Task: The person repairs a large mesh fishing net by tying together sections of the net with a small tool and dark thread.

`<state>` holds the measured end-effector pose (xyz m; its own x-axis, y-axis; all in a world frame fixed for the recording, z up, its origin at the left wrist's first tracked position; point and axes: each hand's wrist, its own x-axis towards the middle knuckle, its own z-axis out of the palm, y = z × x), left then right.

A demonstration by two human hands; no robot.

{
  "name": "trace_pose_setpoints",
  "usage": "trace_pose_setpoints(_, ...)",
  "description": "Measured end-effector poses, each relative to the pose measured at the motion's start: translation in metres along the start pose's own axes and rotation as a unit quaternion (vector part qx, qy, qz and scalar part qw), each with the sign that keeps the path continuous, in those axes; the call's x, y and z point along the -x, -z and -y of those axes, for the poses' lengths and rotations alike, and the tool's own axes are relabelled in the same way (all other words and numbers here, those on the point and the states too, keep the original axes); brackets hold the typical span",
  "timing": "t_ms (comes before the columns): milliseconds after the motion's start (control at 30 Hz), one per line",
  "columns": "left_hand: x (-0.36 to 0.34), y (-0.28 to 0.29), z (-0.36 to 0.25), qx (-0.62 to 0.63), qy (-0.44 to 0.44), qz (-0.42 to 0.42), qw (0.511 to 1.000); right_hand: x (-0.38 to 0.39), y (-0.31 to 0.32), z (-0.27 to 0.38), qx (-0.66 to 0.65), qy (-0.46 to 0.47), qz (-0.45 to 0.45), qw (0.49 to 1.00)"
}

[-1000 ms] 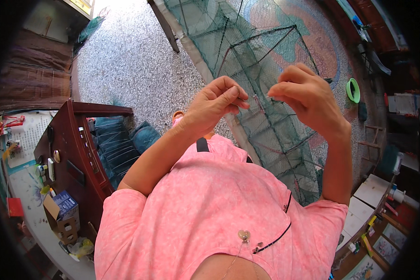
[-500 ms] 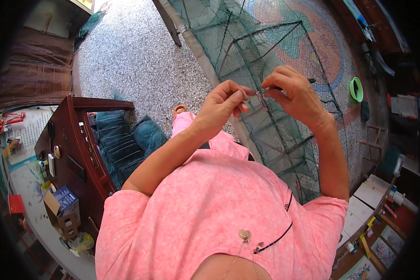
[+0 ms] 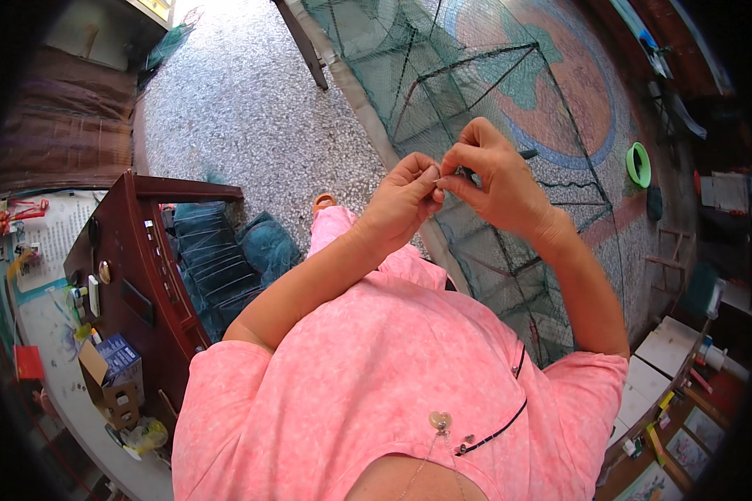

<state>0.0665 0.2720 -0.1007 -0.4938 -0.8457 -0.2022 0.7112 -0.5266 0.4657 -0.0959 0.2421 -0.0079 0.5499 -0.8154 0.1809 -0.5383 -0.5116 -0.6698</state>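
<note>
My left hand (image 3: 403, 200) and my right hand (image 3: 495, 179) meet in front of me, fingertips nearly touching. The left thumb and fingers are pinched together; what they hold is too small to make out. A slender dark tool lies in the right hand's closed grip, its dark tip (image 3: 528, 154) sticking out past the knuckles. A tiny pale bit shows between the two hands' fingertips. Behind and beyond my hands spreads a dark green net (image 3: 443, 100), stretched over dark rod frames.
Folded blue-green nets (image 3: 213, 246) lie at the left beside a dark red wooden table (image 3: 134, 275). An opened cardboard box (image 3: 113, 380) stands on the pale surface at left. A green basin (image 3: 637, 164) and a small wooden stool (image 3: 667, 259) are at the right.
My right hand has moved left and slightly down, meeting the left hand's fingertips. The left hand has shifted slightly and its fingers have drawn together.
</note>
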Motion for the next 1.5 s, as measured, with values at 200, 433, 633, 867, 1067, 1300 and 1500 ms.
trace_pose_setpoints(200, 0.004, -0.027, -0.006, -0.308, -0.203, -0.033, 0.929, -0.007, -0.003, 0.042, 0.013, 0.156, -0.113, 0.981)
trace_pose_setpoints(433, 0.005, -0.05, -0.026, -0.554, -0.324, 0.022, 0.767, -0.019, 0.019, 0.05, -0.169, 0.146, -0.169, 0.96)
trace_pose_setpoints(633, 0.002, -0.048, -0.024, -0.524, -0.278, 0.013, 0.805, -0.017, 0.03, 0.055, -0.159, 0.122, -0.162, 0.966)
trace_pose_setpoints(867, -0.007, -0.039, -0.011, -0.46, -0.302, 0.017, 0.835, -0.031, 0.044, 0.07, -0.216, 0.12, -0.173, 0.953)
trace_pose_setpoints(1067, -0.006, -0.037, -0.014, -0.506, -0.285, 0.02, 0.814, -0.038, 0.063, 0.085, -0.322, 0.108, -0.188, 0.921)
trace_pose_setpoints(1300, -0.01, -0.038, -0.009, -0.417, -0.253, 0.021, 0.872, -0.017, 0.118, 0.087, -0.48, 0.139, -0.049, 0.865)
trace_pose_setpoints(1500, -0.012, -0.038, -0.008, -0.397, -0.232, 0.006, 0.888, -0.011, 0.121, 0.087, -0.49, 0.154, -0.084, 0.854)
